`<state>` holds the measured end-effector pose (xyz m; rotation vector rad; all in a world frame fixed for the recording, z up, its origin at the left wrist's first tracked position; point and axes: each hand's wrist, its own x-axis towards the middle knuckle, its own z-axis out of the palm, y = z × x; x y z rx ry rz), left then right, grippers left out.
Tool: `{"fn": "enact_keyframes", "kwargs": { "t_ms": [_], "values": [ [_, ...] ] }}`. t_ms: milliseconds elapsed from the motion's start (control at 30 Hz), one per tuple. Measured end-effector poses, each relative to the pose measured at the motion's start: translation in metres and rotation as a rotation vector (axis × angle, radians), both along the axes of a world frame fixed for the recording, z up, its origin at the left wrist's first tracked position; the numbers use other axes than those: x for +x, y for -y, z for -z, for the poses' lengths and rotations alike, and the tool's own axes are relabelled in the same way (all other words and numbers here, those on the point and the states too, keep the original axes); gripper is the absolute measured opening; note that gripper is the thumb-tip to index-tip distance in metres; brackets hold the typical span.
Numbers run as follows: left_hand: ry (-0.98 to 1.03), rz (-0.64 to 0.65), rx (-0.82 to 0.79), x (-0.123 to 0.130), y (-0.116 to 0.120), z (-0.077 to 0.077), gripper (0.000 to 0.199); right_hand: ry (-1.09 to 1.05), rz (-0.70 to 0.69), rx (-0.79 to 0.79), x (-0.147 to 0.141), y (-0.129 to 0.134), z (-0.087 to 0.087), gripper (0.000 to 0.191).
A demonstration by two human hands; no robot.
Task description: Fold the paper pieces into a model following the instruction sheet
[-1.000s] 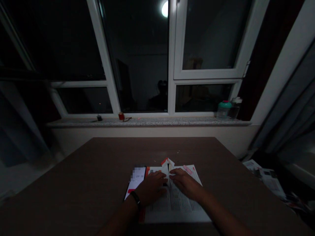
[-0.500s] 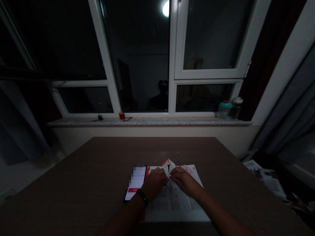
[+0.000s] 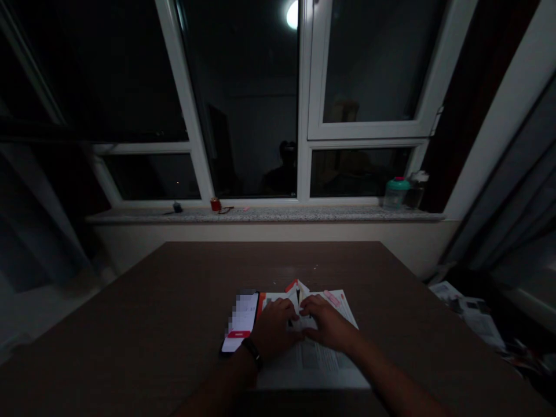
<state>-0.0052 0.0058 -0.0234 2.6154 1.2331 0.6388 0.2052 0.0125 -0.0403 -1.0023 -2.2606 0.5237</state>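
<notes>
A folded sheet of paper [image 3: 299, 285], orange and white at its pointed far end, stands partly raised between my hands. Beneath it lies an open printed booklet [image 3: 313, 376] with an orange edge. My left hand [image 3: 278, 327], a dark band on its wrist, curls its fingers on the paper's left side. From the other side, my right hand [image 3: 325, 324] grips the paper with bent fingers. Both thumbs point inward and almost meet near the paper's close end. My palms hide much of the folded part.
Left of the booklet lies a phone [image 3: 241, 324] with a lit screen. A small pink item [image 3: 332, 298] rests on the booklet's upper right. The brown table [image 3: 195, 272] reaches to the wall below a window sill [image 3: 278, 214], where a teal-lidded container [image 3: 396, 193] and a red jar [image 3: 215, 204] stand.
My thumbs have moved down toward me and apart from the fingers, so both hands arch wider around the folded paper. The booklet and phone have hardly shifted.
</notes>
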Motion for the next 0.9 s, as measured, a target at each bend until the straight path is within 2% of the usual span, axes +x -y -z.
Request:
{"fn": "enact_keyframes", "kwargs": {
  "t_ms": [167, 333, 667, 900],
  "values": [
    [-0.018, 0.076, 0.005, -0.007, 0.002, -0.003, 0.041, 0.076, -0.023, -0.032, 0.001, 0.008, -0.012, 0.046],
    [-0.103, 0.116, 0.004, -0.013, -0.001, 0.001, 0.029, 0.098, -0.056, -0.011, 0.004, 0.009, -0.015, 0.029],
    [-0.194, 0.103, 0.009, -0.010, 0.002, -0.003, 0.034, 0.077, -0.045, 0.021, 0.007, 0.002, -0.007, 0.034],
    [-0.121, 0.025, -0.024, 0.000, -0.004, 0.001, 0.020, 0.070, -0.010, 0.015, 0.002, 0.002, -0.009, 0.023]
  ]
}}
